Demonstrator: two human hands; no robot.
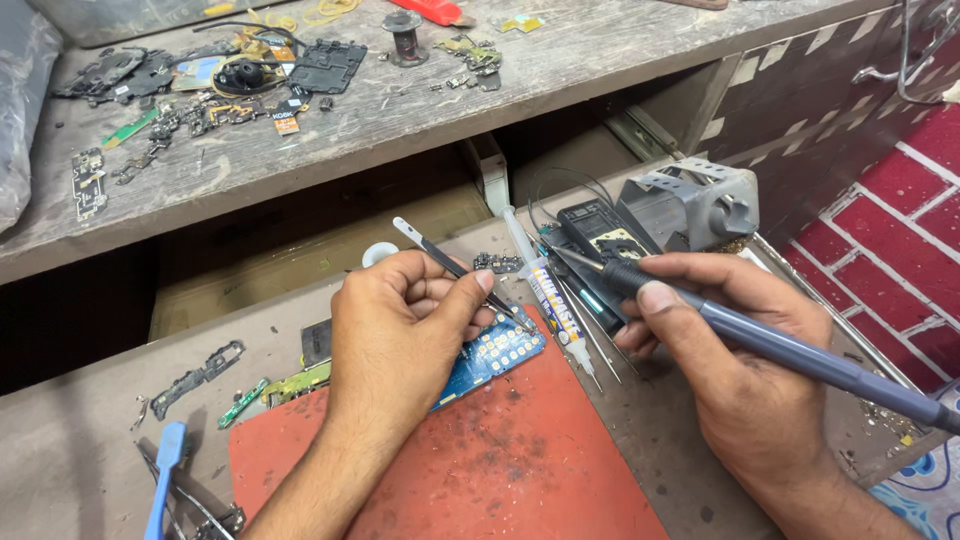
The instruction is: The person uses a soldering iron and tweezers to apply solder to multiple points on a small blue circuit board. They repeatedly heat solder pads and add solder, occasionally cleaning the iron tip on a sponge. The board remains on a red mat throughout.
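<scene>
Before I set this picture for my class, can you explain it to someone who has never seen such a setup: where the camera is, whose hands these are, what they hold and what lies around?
The single picture comes from a camera worn on a person's head, looking down at their own two bare hands. The left hand holds thin metal tweezers over a small blue circuit board, which lies on a worn red rubber mat. The right hand grips a grey-handled soldering iron. Between the hands lies a plastic syringe of paste. Behind stands a grey metal tool holder. Loose phone parts are scattered on the wooden shelf above.
</scene>
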